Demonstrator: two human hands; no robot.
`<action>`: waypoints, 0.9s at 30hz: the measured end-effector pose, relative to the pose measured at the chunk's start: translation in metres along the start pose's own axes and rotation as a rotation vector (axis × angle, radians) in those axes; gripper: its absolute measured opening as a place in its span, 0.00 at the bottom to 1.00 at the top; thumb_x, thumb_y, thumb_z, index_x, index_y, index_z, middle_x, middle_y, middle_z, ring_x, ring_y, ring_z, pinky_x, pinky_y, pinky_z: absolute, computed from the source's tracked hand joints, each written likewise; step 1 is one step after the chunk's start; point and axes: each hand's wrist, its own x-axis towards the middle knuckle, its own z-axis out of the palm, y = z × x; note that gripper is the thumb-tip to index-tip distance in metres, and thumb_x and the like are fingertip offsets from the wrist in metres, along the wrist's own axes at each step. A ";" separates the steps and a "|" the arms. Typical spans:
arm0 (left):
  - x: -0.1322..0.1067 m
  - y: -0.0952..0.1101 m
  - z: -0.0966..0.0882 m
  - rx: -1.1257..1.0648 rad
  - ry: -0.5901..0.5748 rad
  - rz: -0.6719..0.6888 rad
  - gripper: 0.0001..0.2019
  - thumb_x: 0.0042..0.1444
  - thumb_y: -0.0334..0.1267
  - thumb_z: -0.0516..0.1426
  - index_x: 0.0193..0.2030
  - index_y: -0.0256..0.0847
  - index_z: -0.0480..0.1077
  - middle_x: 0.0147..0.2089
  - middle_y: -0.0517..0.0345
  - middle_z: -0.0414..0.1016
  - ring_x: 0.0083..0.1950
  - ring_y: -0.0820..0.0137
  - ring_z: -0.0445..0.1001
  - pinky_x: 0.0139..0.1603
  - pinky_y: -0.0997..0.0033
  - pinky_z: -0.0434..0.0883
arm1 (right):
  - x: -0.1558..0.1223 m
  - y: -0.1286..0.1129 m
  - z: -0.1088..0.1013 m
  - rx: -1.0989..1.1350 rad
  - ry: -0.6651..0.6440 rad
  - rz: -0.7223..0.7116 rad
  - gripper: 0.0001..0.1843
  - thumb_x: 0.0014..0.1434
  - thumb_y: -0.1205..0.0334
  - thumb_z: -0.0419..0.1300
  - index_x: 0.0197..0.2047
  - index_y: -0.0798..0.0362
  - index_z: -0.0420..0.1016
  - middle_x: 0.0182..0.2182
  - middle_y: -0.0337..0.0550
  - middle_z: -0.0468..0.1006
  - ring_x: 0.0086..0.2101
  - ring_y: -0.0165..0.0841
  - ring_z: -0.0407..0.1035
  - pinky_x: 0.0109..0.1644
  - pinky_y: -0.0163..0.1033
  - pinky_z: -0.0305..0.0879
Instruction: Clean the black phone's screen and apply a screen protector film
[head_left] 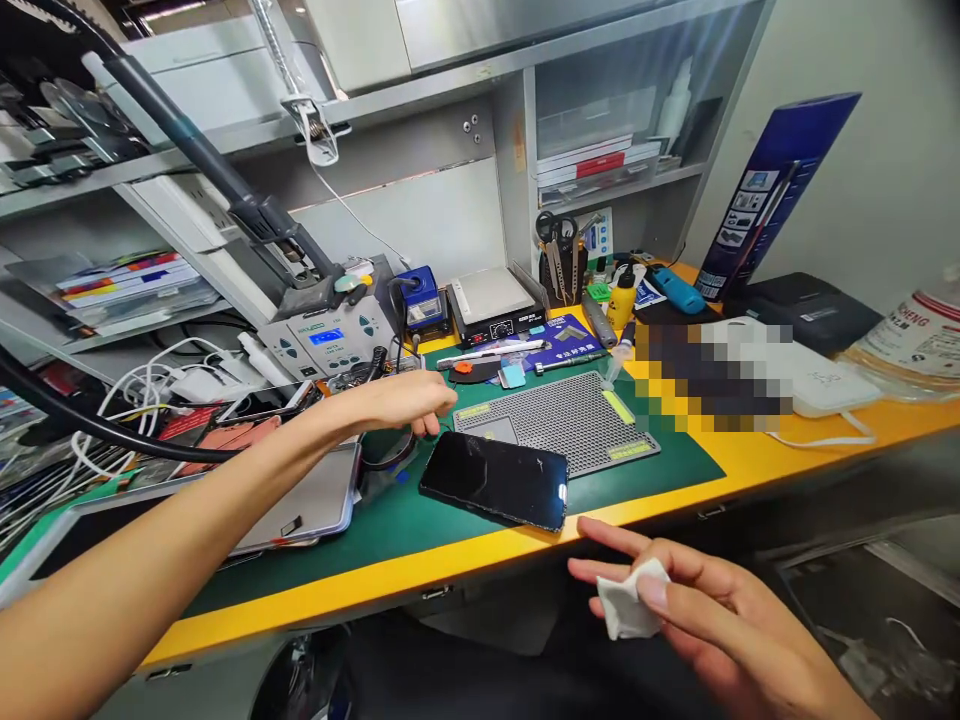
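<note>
A black smartphone (495, 478) with chipped, worn edges lies screen up on the green mat (390, 545), one corner close to the table's front edge. My left hand (412, 402) is above the mat just beyond the phone's upper left corner, its fingers curled downward; what they hold, if anything, is hidden. In front of the table edge, my right hand (712, 605) pinches a folded white wipe (632, 600) between thumb and fingers, with the index finger stretched toward the phone. Behind the phone lies a grey perforated pad (570, 420).
At the back stand a grey soldering station (322, 340), a blue device (420, 298) and a flat heating plate (495, 305). Tablets and cables (150, 375) crowd the left. Rightward are a yellow bottle (621, 300), a white box (802, 370) and a large clear bottle (919, 335).
</note>
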 end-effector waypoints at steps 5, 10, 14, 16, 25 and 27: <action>-0.002 -0.020 0.000 -0.136 -0.129 -0.203 0.15 0.62 0.48 0.56 0.43 0.36 0.71 0.34 0.55 0.79 0.31 0.69 0.74 0.28 0.71 0.67 | 0.008 -0.006 0.004 0.045 -0.010 0.038 0.29 0.50 0.37 0.72 0.49 0.48 0.85 0.63 0.51 0.70 0.60 0.54 0.67 0.66 0.53 0.65; 0.003 -0.027 0.001 -0.285 -0.113 -0.286 0.15 0.45 0.41 0.57 0.41 0.37 0.70 0.35 0.43 0.81 0.30 0.64 0.73 0.23 0.71 0.63 | 0.011 -0.003 0.003 0.223 0.031 0.064 0.21 0.58 0.48 0.70 0.50 0.52 0.83 0.60 0.55 0.73 0.58 0.55 0.69 0.66 0.60 0.63; 0.005 -0.031 0.003 -0.357 -0.110 -0.323 0.15 0.41 0.41 0.58 0.37 0.38 0.70 0.33 0.44 0.79 0.28 0.65 0.71 0.20 0.72 0.61 | 0.014 -0.003 0.005 0.308 0.000 0.042 0.14 0.61 0.51 0.67 0.42 0.53 0.84 0.59 0.53 0.74 0.60 0.55 0.68 0.67 0.62 0.61; 0.006 -0.035 0.004 -0.392 -0.116 -0.336 0.14 0.41 0.43 0.59 0.35 0.39 0.71 0.32 0.46 0.78 0.26 0.67 0.70 0.19 0.72 0.59 | 0.015 -0.002 0.005 0.330 -0.008 0.035 0.12 0.60 0.52 0.68 0.35 0.53 0.81 0.59 0.52 0.75 0.59 0.56 0.68 0.67 0.63 0.61; 0.001 -0.026 0.012 -0.436 -0.124 -0.342 0.17 0.42 0.48 0.66 0.22 0.41 0.63 0.23 0.62 0.63 0.23 0.75 0.56 0.20 0.76 0.44 | 0.019 0.004 -0.004 0.368 -0.061 0.051 0.12 0.57 0.52 0.69 0.31 0.52 0.79 0.61 0.52 0.72 0.62 0.57 0.65 0.65 0.60 0.65; -0.003 -0.021 0.013 -0.453 -0.131 -0.345 0.20 0.41 0.46 0.68 0.20 0.42 0.59 0.21 0.66 0.57 0.23 0.76 0.53 0.22 0.75 0.44 | 0.020 0.005 -0.005 0.385 -0.073 0.046 0.11 0.57 0.53 0.69 0.31 0.52 0.80 0.61 0.53 0.72 0.62 0.56 0.65 0.65 0.60 0.64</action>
